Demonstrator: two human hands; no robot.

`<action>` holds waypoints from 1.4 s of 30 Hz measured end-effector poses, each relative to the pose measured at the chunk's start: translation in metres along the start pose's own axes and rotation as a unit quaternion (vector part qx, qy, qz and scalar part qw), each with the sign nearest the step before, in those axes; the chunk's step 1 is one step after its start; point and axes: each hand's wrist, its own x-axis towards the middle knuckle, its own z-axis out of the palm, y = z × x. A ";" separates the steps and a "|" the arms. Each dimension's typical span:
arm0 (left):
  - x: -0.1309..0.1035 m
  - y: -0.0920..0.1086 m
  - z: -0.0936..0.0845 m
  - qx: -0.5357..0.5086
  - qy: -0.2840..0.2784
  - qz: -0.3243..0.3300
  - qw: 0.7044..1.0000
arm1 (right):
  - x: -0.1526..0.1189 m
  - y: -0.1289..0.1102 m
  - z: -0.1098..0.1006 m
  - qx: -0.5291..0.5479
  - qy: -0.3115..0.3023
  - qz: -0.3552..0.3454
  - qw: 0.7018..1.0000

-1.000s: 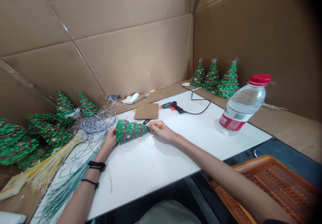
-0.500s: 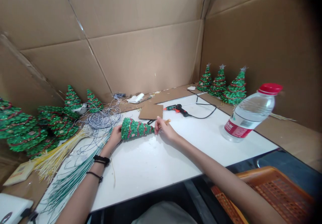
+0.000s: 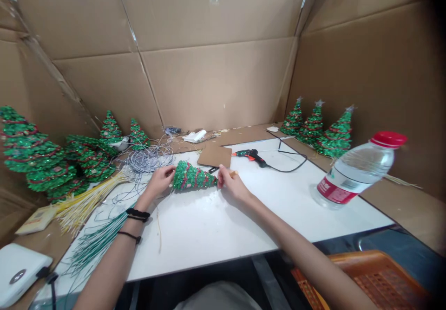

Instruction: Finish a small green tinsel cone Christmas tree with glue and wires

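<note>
Not much new this last half second: the tree (image 3: 193,177) is still sideways between the left hand (image 3: 160,181) and right hand (image 3: 232,184), so probably same handling carrying on. Left's curled onto its base, right's pinching its tip, some tan stick (image 3: 234,173) poking from that grip.

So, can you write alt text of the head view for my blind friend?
A person's left hand holds a sideways green tree by its base, the right hand at its tip, over a white tabletop. Beyond lies a glue gun; a red-capped bottle stands at right.
</note>
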 end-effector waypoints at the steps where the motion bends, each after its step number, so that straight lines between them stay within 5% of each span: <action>1: -0.002 0.003 -0.009 0.067 0.023 0.009 0.997 | 0.000 0.001 0.001 -0.001 0.001 0.002 1.000; 5: -0.008 0.018 -0.040 0.278 0.206 0.043 0.937 | -0.001 0.003 0.002 -0.004 0.010 0.003 1.000; 8: -0.012 0.043 -0.033 0.302 0.322 0.130 0.888 | -0.001 0.005 0.003 -0.004 0.014 -0.004 1.000; 9: -0.014 0.055 -0.023 0.290 0.307 0.177 0.889 | -0.001 0.005 0.003 -0.002 0.015 -0.008 1.000; 12: -0.021 0.087 0.026 0.295 0.143 0.267 0.906 | -0.001 0.008 0.003 0.015 0.018 -0.030 0.999; 15: -0.026 0.102 0.068 0.342 0.068 0.248 0.904 | 0.000 0.009 0.002 0.044 0.023 -0.037 0.998; 17: -0.025 0.099 0.078 0.357 0.055 0.220 0.906 | 0.001 0.009 0.001 0.053 0.014 -0.034 0.998; 27: -0.020 0.073 0.044 0.262 0.035 0.246 0.932 | -0.005 -0.009 -0.006 0.068 -0.055 -0.085 0.993; 32: -0.018 0.068 0.039 0.223 0.075 0.246 0.940 | -0.007 -0.010 -0.006 0.090 -0.079 -0.095 0.988; 42: -0.017 0.064 0.045 0.170 0.059 0.260 0.949 | -0.010 0.005 0.007 0.144 -0.113 -0.029 0.983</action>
